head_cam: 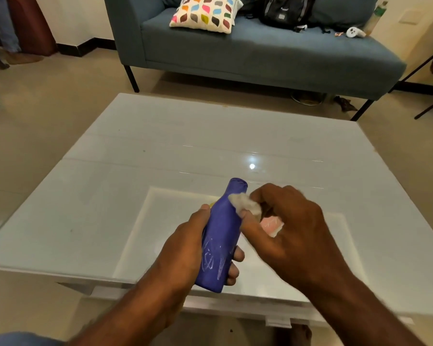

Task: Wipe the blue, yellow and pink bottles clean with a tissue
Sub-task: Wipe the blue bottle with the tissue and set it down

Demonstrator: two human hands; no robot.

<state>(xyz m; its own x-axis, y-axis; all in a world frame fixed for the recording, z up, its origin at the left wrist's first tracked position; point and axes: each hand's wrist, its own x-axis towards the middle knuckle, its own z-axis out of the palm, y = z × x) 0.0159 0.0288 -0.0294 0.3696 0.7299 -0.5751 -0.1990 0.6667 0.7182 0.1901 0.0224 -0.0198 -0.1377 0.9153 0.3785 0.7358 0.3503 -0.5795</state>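
Currently, step: the blue bottle is being wiped; yellow and pink likely remain.
Left hand (185,250): fingers wrapped round the blue bottle (221,236), held tilted above the white table (85,196).
Right hand (293,228): pinches a tissue (244,204) against the bottle's neck.
Next: probably rub down to the white scribbles.
Hidden: yellow bottle (211,204) and pink bottle (271,224) peek out behind the hands.

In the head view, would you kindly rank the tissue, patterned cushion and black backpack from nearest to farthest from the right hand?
1. Tissue: pinched in the right hand, against the blue bottle.
2. Black backpack: on the sofa, straight beyond.
3. Patterned cushion: on the sofa, farther left; close to the backpack's rank.
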